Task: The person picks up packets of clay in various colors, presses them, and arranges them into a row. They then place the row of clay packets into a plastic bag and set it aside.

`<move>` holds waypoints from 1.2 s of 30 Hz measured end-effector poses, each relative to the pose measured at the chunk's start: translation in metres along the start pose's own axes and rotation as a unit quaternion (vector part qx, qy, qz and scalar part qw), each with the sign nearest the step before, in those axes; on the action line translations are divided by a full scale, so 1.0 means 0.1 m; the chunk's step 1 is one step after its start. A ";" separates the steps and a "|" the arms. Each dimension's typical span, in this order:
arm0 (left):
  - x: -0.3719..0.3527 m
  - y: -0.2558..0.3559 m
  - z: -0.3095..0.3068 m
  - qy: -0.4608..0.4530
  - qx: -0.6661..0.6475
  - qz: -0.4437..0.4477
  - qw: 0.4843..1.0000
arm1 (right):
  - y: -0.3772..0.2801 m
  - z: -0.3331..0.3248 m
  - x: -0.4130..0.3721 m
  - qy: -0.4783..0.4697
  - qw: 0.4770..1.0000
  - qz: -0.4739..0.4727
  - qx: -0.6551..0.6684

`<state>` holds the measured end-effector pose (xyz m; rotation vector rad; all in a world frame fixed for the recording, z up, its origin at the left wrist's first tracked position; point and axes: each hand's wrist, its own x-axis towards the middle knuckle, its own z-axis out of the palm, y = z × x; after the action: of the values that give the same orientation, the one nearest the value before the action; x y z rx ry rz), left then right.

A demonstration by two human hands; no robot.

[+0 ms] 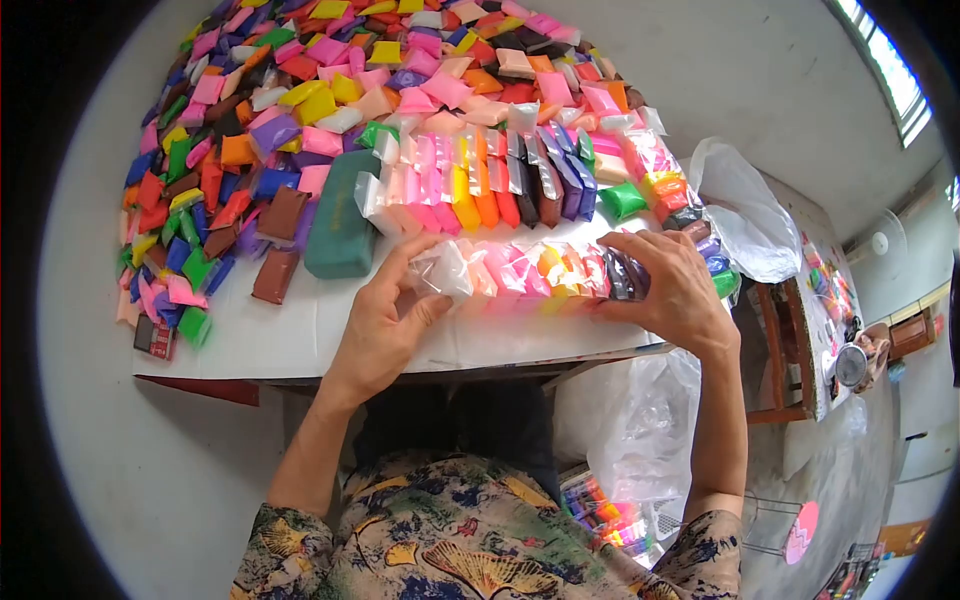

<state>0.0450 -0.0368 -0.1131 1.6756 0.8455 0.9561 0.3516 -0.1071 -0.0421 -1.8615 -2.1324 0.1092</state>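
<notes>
A row of wrapped clay packets (535,272) lies near the table's front edge, running from white and pink through yellow and red to black. My left hand (385,315) grips its white end, thumb in front and fingers behind. Around the dark end my right hand (675,285) is closed, hiding the last packets. Just behind stands a second lined-up row of packets (480,185), from white to blue. A dark green block (343,215) rests against that row's left end.
A large heap of loose coloured packets (330,80) covers the back and left of the table (480,345). More stacked packets (665,185) stand at right, beside a clear plastic bag (745,215). Below the table hangs another plastic bag (640,420) near filled packs (610,515).
</notes>
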 end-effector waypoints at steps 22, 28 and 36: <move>-0.02 -0.03 0.30 0.158 0.355 0.116 0.914 | 0.21 0.02 -0.12 0.069 0.995 -0.038 0.064; -0.06 0.01 0.23 0.117 0.322 0.119 0.932 | 0.34 0.11 -0.22 0.064 0.977 -0.001 0.203; -0.26 0.43 0.17 0.176 0.383 0.191 0.887 | 0.51 0.19 -0.42 0.154 0.943 -0.004 0.296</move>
<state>0.0529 -0.0777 -0.0805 2.4531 1.2749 1.3270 0.3992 -0.1379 -0.0806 -1.4073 -1.6516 0.3834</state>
